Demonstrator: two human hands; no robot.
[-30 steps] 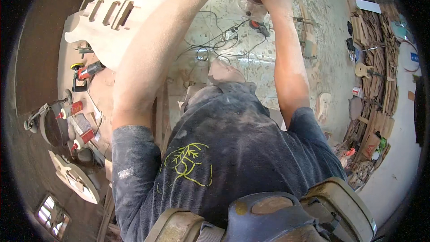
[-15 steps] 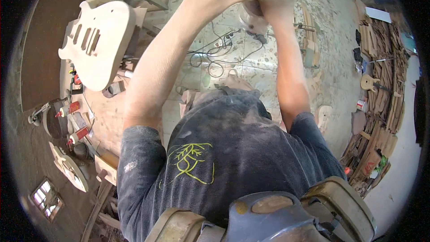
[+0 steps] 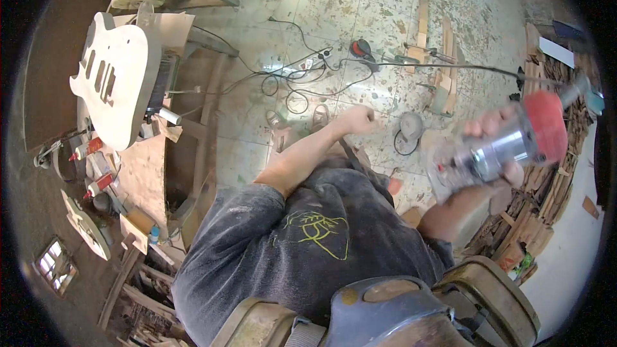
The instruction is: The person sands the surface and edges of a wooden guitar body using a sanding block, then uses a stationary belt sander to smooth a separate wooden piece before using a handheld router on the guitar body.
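My right hand (image 3: 500,133) is wrapped round a trim router (image 3: 504,154) with a red top, a silver body and a clear base, held out at the right and slightly smeared by motion. From its top end a dark power cord (image 3: 463,68) stretches leftward across the view. In front of my body, my left hand (image 3: 358,120) is closed in a loose fist, with nothing visible in it and no contact with the router. The pale guitar body (image 3: 119,67), with several cut-out slots, stands on the workbench (image 3: 144,167) at the left, away from both hands.
Tangled cables (image 3: 302,80) and a red-and-black tool (image 3: 363,50) lie on the tiled floor. Clamped wooden strips (image 3: 443,83) are farther right. Stacked wood (image 3: 546,199) lines the right wall. Red-and-white bottles (image 3: 99,184) and a second guitar body (image 3: 83,223) are at the left.
My hands were together, raised at the top of the view. They have come apart: the left dropped toward my body, and the right swung out to the right with the router.
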